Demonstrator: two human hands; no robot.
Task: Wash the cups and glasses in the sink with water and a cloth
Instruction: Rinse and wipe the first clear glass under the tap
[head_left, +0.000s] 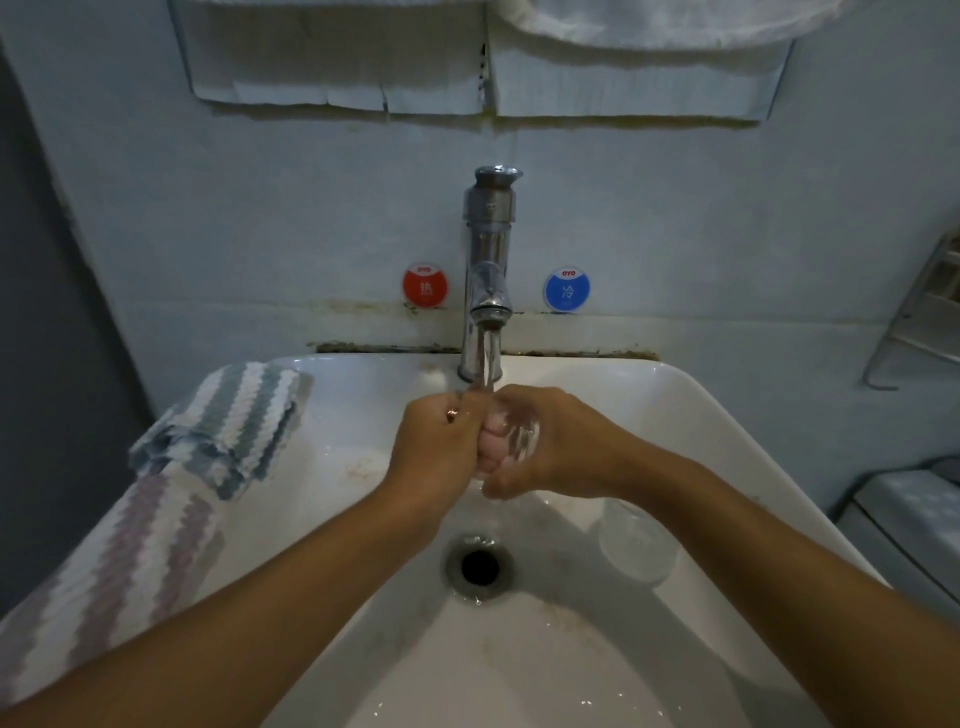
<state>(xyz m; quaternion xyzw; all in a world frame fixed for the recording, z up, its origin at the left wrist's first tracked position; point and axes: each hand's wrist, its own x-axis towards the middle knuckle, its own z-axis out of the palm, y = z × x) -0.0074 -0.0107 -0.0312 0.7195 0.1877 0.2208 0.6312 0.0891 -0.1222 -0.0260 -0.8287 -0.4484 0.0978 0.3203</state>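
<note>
Right hand (540, 441) grasps a glass (519, 439) under the tap (485, 270); left hand's (436, 441) fingers reach inside it to scrub.

A round red sticker (425, 286) with white characters sits on the pale blue-grey wall (208, 208) at about 11 o'clock from the middle of the view. A matching round blue sticker (567, 291) with white characters sits at about 1 o'clock. At 12 o'clock, along the top edge, hang torn white paper sheets (337, 57) fixed to the wall. At 3 o'clock a grey metal wire rack (914, 322) leans by the right edge. Below it, at about 4 o'clock, stands a grey box-like object (904, 514), too dim to identify.
</note>
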